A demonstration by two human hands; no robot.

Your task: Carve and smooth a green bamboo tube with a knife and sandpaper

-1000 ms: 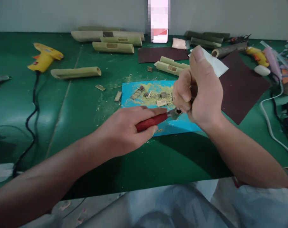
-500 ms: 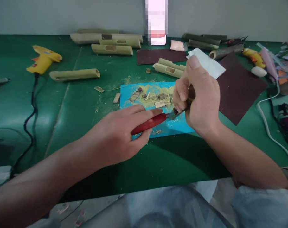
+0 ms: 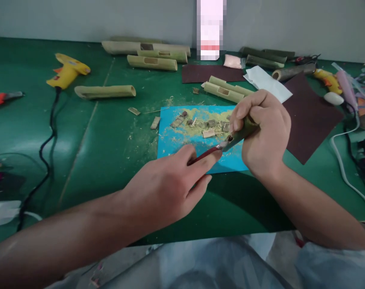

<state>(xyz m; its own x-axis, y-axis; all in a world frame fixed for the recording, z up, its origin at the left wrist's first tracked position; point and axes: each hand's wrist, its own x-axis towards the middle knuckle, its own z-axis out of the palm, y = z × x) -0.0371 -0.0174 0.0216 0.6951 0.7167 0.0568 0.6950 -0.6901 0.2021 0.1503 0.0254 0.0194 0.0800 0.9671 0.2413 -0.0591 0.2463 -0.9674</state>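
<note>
My left hand is closed around the red handle of a carving knife. Its short metal blade meets the near end of a bamboo tube, beside a small opening cut in the wall. My right hand wraps round that tube, which slants down toward the knife; the palm and fingers hide much of it. Beneath both hands lies a blue sheet, strewn with pale shavings and several bamboo chips.
Cut bamboo tubes lie at the back, and another sits left. A yellow glue gun with a black cord stands at the left. Dark brown sheets, a white paper and a white cable are on the right.
My right hand has turned and lowered, so more of the bamboo tube shows. My left hand has shifted right and rolled over the knife handle. The whole view has shifted slightly.
</note>
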